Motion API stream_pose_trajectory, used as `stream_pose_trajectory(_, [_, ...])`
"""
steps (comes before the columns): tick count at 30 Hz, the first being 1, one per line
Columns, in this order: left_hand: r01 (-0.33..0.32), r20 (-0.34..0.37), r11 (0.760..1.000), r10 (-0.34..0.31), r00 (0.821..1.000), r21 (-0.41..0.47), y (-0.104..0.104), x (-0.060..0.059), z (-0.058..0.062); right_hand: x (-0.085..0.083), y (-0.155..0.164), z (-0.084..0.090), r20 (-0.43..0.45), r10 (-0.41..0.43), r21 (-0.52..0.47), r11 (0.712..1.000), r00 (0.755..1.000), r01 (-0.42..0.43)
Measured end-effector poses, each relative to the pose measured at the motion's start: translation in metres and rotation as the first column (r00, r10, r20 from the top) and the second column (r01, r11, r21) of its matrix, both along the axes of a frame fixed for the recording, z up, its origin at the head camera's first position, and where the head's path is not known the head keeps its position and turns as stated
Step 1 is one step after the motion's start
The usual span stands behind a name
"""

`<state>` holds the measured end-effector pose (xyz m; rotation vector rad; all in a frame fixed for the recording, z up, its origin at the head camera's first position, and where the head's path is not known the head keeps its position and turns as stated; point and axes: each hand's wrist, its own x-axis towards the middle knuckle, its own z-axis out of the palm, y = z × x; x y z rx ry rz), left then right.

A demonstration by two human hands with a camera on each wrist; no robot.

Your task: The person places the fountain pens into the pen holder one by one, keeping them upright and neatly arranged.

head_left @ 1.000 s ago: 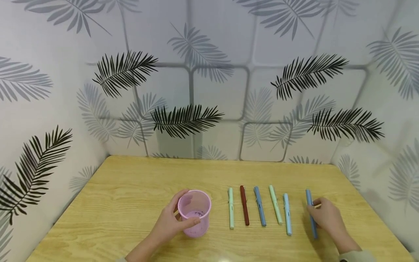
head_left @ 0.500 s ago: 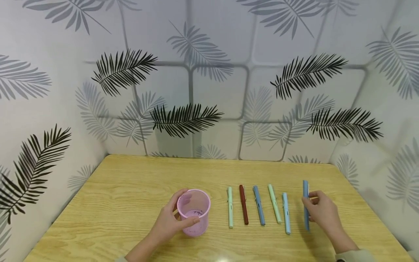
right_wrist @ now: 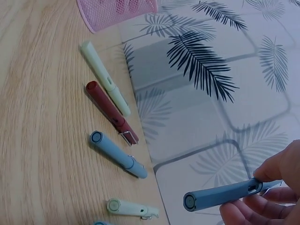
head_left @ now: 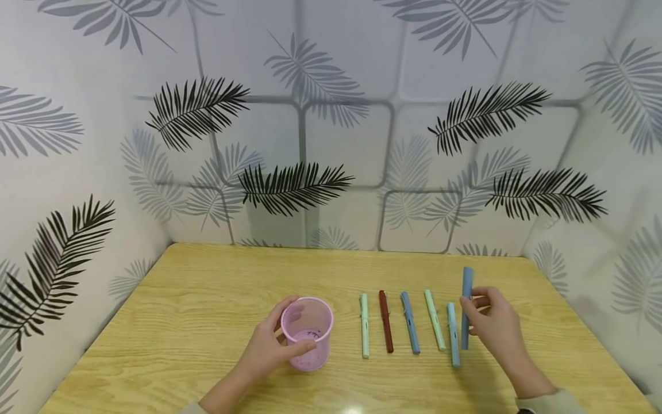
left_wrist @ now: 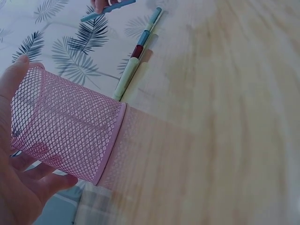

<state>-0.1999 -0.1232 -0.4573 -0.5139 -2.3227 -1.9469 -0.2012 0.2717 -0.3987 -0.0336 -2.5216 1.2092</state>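
A pink mesh pen holder (head_left: 310, 357) stands upright on the table, and my left hand (head_left: 270, 343) grips it from the left, thumb across the near side. Its mesh wall (left_wrist: 70, 122) fills much of the left wrist view. My right hand (head_left: 495, 323) pinches a blue pen (head_left: 466, 310) between thumb and fingers, held nearly upright above the table. In the right wrist view this pen (right_wrist: 220, 194) shows its round end. Just left of it on the table lies a light blue pen (head_left: 453, 336).
Left of the light blue pen lie a light green pen (head_left: 434, 319), a blue pen (head_left: 410, 322), a dark red pen (head_left: 386, 322) and another light green pen (head_left: 365, 326), side by side on the wooden table (head_left: 207, 299). A leaf-patterned wall (head_left: 341, 144) closes the back.
My right hand has raised the blue pen off the table and moved left and away from me; the pen has become more upright. My left hand and the pen holder stay in place.
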Motion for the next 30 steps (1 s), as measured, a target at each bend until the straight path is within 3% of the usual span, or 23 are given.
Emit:
stream_pose_trajectory(11, [0.009, 0.033, 1.0, -0.009, 0.999, 0.008, 0.0, -0.001, 0.003, -0.001, -0.027, 0.007, -0.203, 0.05, -0.083, 0.994, 0.978, -0.068])
stream_pose_trajectory(18, [0.0, 0.03, 1.0, 0.0, 1.0, 0.011, 0.001, -0.001, 0.002, 0.014, -0.055, 0.033, -0.257, 0.085, -0.143, 0.982, 0.963, -0.125])
stream_pose_trajectory(25, [-0.001, 0.033, 1.0, 0.0, 0.999, 0.019, 0.001, -0.001, 0.003, 0.005, -0.065, 0.026, -0.292, 0.113, -0.218, 0.959, 0.95, -0.181])
stream_pose_trajectory(30, [-0.001, 0.028, 1.0, 0.001, 1.0, 0.012, 0.001, 0.0, 0.002, 0.014, -0.086, 0.044, -0.301, 0.138, -0.259, 0.94, 0.943, -0.22])
